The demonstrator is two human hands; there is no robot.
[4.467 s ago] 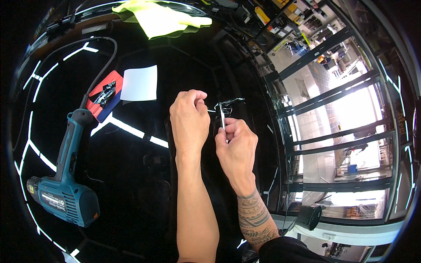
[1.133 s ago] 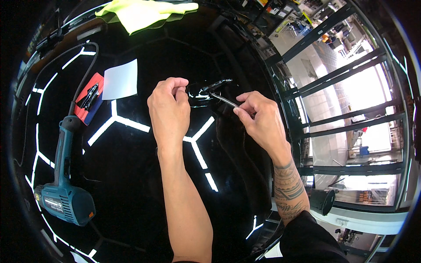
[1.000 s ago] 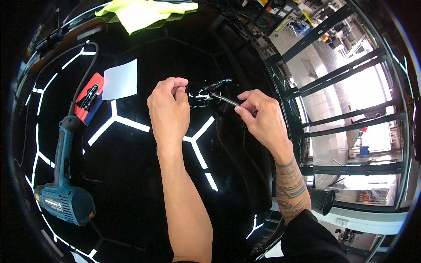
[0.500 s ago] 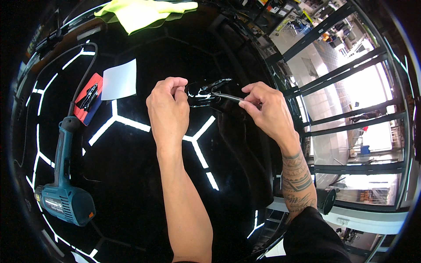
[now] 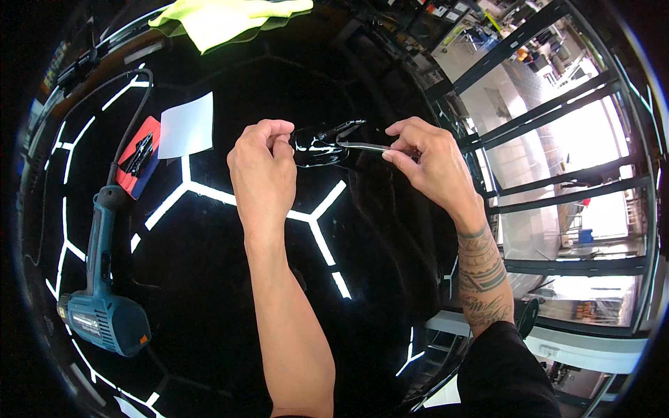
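Over a glossy black panel [image 5: 209, 272], my left hand [image 5: 265, 174] pinches the left end of a small piece of shiny black film [image 5: 317, 148]. Its fingertips hide the gripped edge. A flap of the film stands up at the right. My right hand [image 5: 432, 160] holds a thin, curved metal tool [image 5: 364, 145] between thumb and fingers, its bent tip touching or very close to the film beside that flap. Whether the tool has one arm or two cannot be made out.
A teal heat gun [image 5: 108, 306] with a black cord lies at the left. Near it are a red-and-blue card [image 5: 146, 143] with black scraps on it and a white square sheet [image 5: 187, 125]. A yellow-green cloth [image 5: 226, 21] lies at the far edge. Framed windows [image 5: 557, 174] rise at the right.
My right hand has risen slightly and the tool now lies flatter. My left hand has shifted a little up and left, still pinching the film. The film's flap stands a little higher.
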